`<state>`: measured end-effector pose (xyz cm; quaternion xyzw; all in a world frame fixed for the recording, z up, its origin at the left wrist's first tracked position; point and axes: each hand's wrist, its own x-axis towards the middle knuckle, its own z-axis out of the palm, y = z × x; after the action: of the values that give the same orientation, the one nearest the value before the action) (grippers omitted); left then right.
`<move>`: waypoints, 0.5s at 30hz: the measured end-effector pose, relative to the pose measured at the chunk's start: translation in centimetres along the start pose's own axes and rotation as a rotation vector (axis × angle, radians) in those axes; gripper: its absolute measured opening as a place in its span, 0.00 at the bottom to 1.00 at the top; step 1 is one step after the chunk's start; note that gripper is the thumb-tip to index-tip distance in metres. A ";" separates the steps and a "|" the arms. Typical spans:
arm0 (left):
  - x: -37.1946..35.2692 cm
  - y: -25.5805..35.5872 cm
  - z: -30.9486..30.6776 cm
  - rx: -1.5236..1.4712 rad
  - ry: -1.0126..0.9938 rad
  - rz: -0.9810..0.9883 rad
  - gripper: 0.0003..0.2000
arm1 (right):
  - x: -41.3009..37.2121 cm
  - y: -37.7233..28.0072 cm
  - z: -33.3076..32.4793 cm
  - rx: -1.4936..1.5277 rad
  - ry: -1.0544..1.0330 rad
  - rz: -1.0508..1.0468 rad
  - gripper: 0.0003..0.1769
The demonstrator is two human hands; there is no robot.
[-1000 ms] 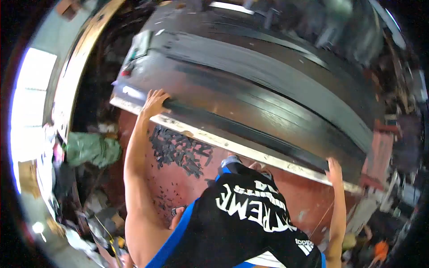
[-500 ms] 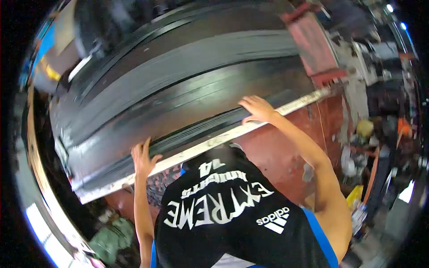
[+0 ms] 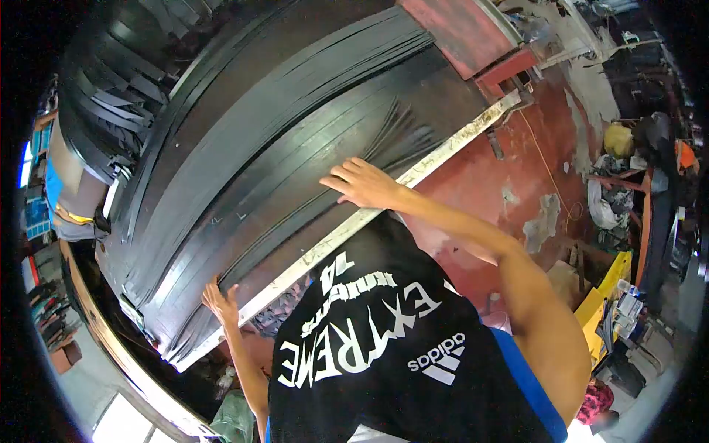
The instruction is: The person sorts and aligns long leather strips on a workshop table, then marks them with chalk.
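A bundle of thin, flat black strips (image 3: 284,229), which look like rubber, runs along the near side of a dark tabletop (image 3: 325,136). My right hand (image 3: 362,183) rests across the bundle, palm down with fingers stretched out. Beyond it, the strips' right ends (image 3: 399,133) fan out and are partly blurred. Near the table's left end, my left hand (image 3: 220,301) touches the strips, its thumb apart from the fingers. The undersides of both hands are hidden.
A pale edge bar (image 3: 310,258) borders the table in front of my body. Wide layers of black strips (image 3: 273,100) cover the far side. A red metal part (image 3: 461,37) stands at the right end. More strips (image 3: 111,103) hang at upper left. A yellow object (image 3: 602,303) lies lower right.
My right hand has moved left along the strips, and my left hand sits slightly nearer the table's left end. The strips' right ends now fan out. The camera view has turned.
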<state>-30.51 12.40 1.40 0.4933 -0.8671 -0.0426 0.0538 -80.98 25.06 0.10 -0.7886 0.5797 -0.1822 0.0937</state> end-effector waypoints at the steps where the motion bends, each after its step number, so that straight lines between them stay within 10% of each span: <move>1: 0.2 0.0 0.5 -0.036 0.018 0.035 0.33 | -0.1 0.5 0.9 0.010 0.036 0.017 0.34; 15: 7.4 17.8 3.5 -0.041 -0.013 0.191 0.37 | -8.0 12.3 -5.4 0.173 0.252 0.533 0.45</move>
<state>-49.83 15.19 0.57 0.4070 -0.9095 -0.0581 0.0620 -96.04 29.17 -0.84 -0.5691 0.7556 -0.2962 0.1320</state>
